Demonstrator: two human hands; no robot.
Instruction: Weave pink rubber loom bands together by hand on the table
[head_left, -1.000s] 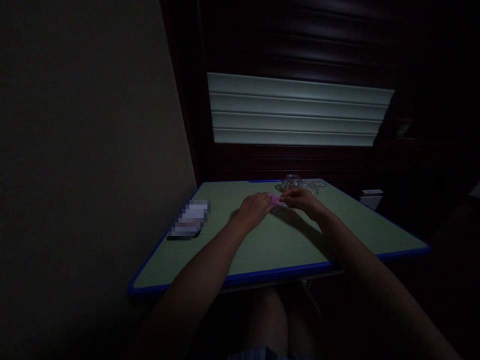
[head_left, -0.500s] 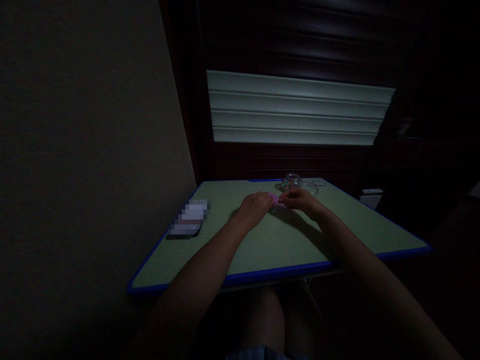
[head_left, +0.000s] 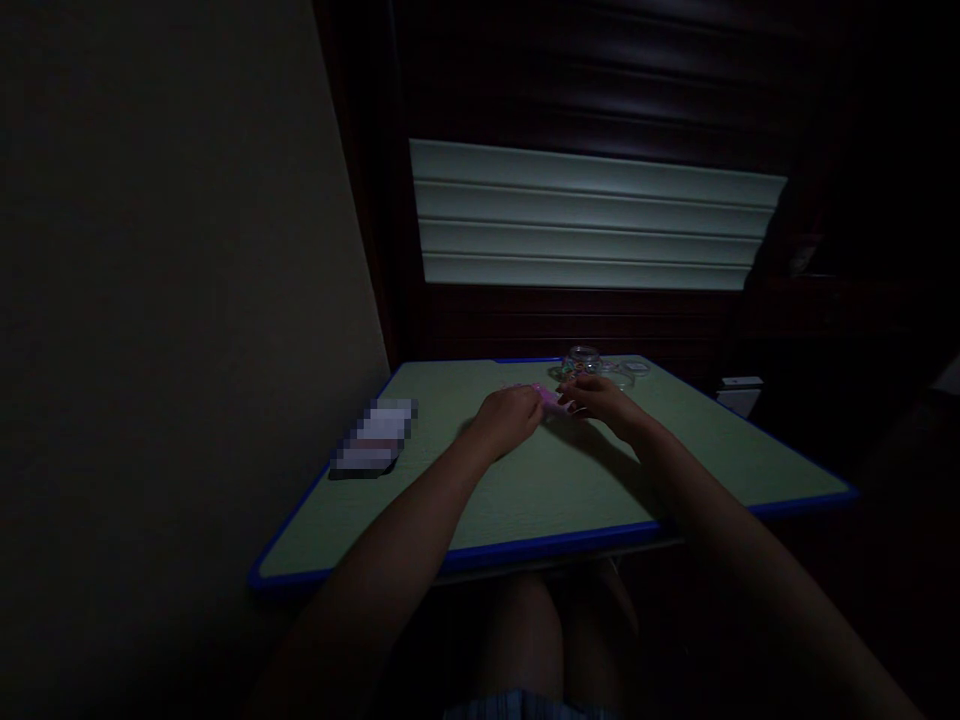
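Observation:
A small, thin pink piece (head_left: 551, 401) with a paler right edge is between my hands, low over the table; the dim light hides whether it is paper or a plastic packet. My left hand (head_left: 510, 418) is closed on its left part, fingers curled over it. At the paler edge, my right hand (head_left: 598, 398) has thumb and fingertips bent together on the piece. Just behind the right hand stands a clear jar (head_left: 583, 356) with small colourful bits low in it. A round clear lid or dish (head_left: 622, 379) lies beside the jar.
The light green table (head_left: 480, 510) has a blue rim. A blurred-out flat object, perhaps a phone (head_left: 373, 437), lies at its left side. A wall (head_left: 225, 300) runs close on the left, and a pale slatted panel (head_left: 585, 215) is behind the table.
My right fingers have shifted slightly and loosened a little, so more of the piece's pale edge shows. My left hand stays nearly in place. The view has moved slightly.

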